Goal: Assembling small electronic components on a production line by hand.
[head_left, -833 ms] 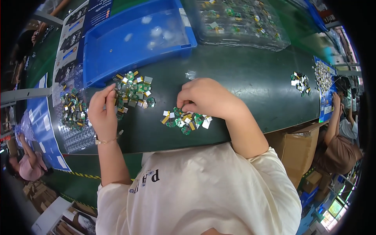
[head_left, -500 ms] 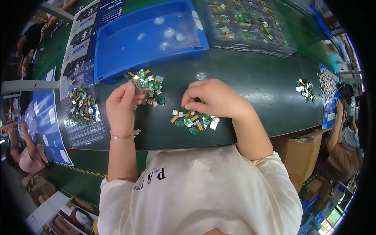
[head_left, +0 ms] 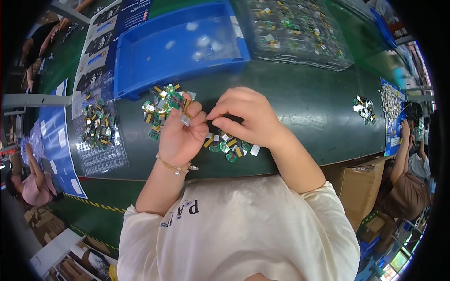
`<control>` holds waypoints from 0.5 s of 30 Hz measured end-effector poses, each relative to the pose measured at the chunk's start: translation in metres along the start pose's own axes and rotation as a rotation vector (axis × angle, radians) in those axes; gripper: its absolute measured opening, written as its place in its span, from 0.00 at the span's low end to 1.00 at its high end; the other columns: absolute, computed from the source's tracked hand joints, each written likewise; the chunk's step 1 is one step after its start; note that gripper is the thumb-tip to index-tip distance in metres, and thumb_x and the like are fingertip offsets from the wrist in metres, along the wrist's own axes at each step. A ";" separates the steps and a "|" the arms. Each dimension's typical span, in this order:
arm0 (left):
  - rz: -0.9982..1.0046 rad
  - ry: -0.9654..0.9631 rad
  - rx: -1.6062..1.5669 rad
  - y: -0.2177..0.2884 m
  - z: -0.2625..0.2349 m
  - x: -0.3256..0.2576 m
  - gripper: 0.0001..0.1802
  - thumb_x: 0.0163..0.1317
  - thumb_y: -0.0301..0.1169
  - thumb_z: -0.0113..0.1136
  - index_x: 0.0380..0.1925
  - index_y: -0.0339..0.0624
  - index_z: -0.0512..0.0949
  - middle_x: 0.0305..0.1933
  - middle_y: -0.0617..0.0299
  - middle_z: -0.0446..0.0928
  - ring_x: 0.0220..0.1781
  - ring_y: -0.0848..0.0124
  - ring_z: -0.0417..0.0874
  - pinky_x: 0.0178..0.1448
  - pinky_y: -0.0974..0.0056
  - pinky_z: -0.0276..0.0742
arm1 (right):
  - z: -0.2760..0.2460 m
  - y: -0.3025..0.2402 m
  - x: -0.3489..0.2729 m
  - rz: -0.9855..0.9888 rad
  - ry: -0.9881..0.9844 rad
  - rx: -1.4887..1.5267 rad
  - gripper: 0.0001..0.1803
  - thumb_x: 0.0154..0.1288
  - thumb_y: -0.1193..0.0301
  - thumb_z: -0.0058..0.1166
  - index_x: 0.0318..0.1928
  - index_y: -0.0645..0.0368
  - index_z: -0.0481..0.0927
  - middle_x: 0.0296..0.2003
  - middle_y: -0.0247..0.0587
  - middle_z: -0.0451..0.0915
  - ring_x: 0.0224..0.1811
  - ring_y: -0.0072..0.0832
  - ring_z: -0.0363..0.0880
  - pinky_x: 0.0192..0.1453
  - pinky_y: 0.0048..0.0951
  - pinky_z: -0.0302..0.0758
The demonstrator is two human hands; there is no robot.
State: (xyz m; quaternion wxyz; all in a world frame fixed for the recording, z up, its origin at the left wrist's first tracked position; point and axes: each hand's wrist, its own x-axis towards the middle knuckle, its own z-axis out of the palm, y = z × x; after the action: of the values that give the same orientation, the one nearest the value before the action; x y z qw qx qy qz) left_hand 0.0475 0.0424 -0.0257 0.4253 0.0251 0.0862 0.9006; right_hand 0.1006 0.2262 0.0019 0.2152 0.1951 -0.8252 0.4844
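Note:
My left hand [head_left: 183, 138] is closed, palm up, around a small circuit board with a silver square [head_left: 185, 120] showing between thumb and fingers. Close beside its fingertips is my right hand [head_left: 247, 116], thumb and forefinger drawn together; what they pinch, if anything, is too small to make out. Below the right hand lies a small heap of green boards with white and gold pieces [head_left: 229, 146]. Behind my left hand spreads a larger heap of similar boards [head_left: 161, 105], partly hidden by the fingers.
A blue bin [head_left: 176, 51] with a few whitish pieces stands beyond the heaps. Stacked clear trays [head_left: 300, 35] hold boards at the far right. Another clear tray [head_left: 105, 159] bears boards at left. A small pile [head_left: 364, 110] lies right, near a cardboard box [head_left: 361, 187].
My left hand has moved right, from the larger heap toward my right hand. The right hand has lifted off the near heap and shifted slightly left, so the hands now nearly meet.

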 end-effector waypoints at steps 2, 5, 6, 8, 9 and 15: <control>-0.014 -0.063 -0.018 0.001 0.000 0.001 0.13 0.68 0.33 0.48 0.50 0.43 0.67 0.36 0.65 0.69 0.37 0.74 0.72 0.37 0.72 0.72 | -0.002 0.001 0.000 0.039 -0.008 -0.044 0.06 0.51 0.71 0.61 0.31 0.54 0.81 0.25 0.35 0.76 0.30 0.34 0.75 0.36 0.31 0.70; 0.001 0.158 0.250 0.007 0.003 0.000 0.12 0.68 0.31 0.48 0.48 0.39 0.69 0.34 0.64 0.71 0.33 0.75 0.72 0.35 0.73 0.70 | -0.010 0.004 -0.005 0.249 -0.226 -0.287 0.06 0.50 0.70 0.61 0.31 0.52 0.82 0.26 0.35 0.76 0.32 0.35 0.75 0.37 0.33 0.71; 0.166 0.340 0.549 0.009 0.004 0.001 0.11 0.67 0.30 0.49 0.46 0.38 0.72 0.32 0.65 0.72 0.31 0.77 0.72 0.34 0.74 0.70 | -0.010 0.007 -0.007 0.250 -0.229 -0.284 0.06 0.50 0.70 0.61 0.31 0.52 0.82 0.26 0.35 0.76 0.32 0.35 0.75 0.37 0.33 0.71; 0.391 0.558 1.082 0.019 0.005 -0.001 0.09 0.66 0.27 0.51 0.43 0.37 0.76 0.31 0.66 0.75 0.28 0.80 0.72 0.33 0.75 0.70 | -0.010 0.013 -0.012 0.229 -0.269 -0.331 0.06 0.50 0.69 0.61 0.32 0.51 0.82 0.27 0.34 0.76 0.35 0.35 0.75 0.39 0.35 0.72; 0.453 0.590 1.317 0.028 0.005 -0.004 0.08 0.65 0.26 0.52 0.41 0.37 0.77 0.31 0.66 0.76 0.26 0.81 0.72 0.32 0.76 0.69 | -0.011 0.014 -0.013 0.233 -0.270 -0.329 0.06 0.50 0.69 0.61 0.32 0.51 0.82 0.27 0.34 0.76 0.35 0.35 0.75 0.39 0.35 0.72; 0.500 0.551 1.896 0.067 -0.004 -0.019 0.07 0.64 0.27 0.54 0.38 0.36 0.79 0.33 0.69 0.76 0.30 0.84 0.70 0.33 0.77 0.66 | -0.010 0.011 -0.014 0.316 -0.460 -0.334 0.09 0.50 0.68 0.61 0.35 0.51 0.82 0.29 0.35 0.76 0.38 0.36 0.75 0.42 0.35 0.72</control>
State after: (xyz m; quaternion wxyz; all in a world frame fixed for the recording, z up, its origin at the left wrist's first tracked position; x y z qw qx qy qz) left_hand 0.0079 -0.0141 -0.0173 -0.0049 0.1608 0.8516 0.4989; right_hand 0.1082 0.2420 -0.0092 -0.0255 0.1309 -0.9404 0.3127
